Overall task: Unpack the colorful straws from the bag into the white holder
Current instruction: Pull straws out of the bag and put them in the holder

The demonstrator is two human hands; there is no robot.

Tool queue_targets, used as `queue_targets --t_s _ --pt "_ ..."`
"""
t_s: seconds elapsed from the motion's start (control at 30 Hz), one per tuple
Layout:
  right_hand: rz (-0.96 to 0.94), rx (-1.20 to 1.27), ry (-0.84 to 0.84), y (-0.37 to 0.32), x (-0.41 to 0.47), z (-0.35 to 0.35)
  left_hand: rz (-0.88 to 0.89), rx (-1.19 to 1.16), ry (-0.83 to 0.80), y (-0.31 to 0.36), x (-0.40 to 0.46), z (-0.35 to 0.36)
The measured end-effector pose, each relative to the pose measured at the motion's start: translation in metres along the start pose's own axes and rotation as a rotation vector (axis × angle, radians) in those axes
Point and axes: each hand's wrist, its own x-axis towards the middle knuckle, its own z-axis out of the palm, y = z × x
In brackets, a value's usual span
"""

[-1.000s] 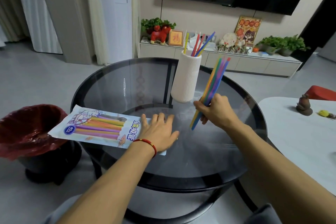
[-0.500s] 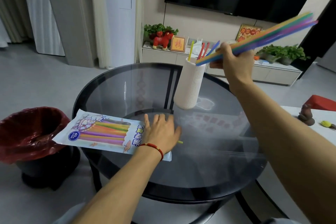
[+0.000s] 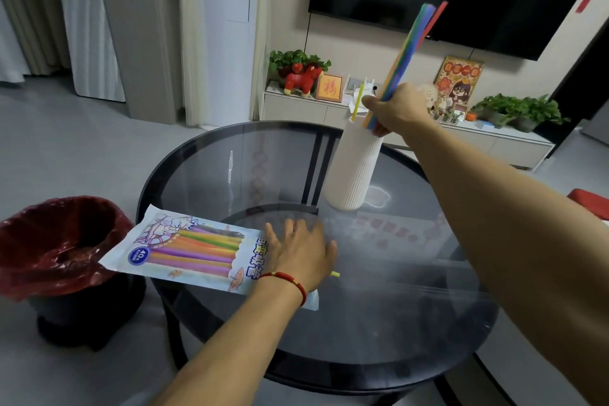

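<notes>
One bundle of straws [image 3: 406, 56] is gripped in the closed fingers [image 3: 374, 102] of the right hand [image 3: 397, 109], long axis steep, tops tilted right, lower ends entering one white holder [image 3: 354, 168]. One bag [image 3: 184, 247] is pressed flat on the glass desk [image 3: 379, 306] by the left hand [image 3: 301, 249], fingers spread, holding nothing.

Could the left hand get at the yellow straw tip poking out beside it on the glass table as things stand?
Probably yes. The left hand lies flat on the straw bag, and the yellow straw tip sticks out right by its fingers, with bare glass table around it.
</notes>
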Motion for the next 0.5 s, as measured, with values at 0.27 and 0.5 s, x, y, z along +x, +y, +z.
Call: queue_targets --t_s 0.27,0.5 --pt "-0.093 0.035 0.197 -0.018 -0.002 -0.009 0.010 0.011 -0.019 -0.003 0.003 -0.001" --pt "-0.414 -0.293 0.112 -0.001 -0.022 -0.011 0.037 -0.004 -0.006 -0.008 0.000 -0.003"
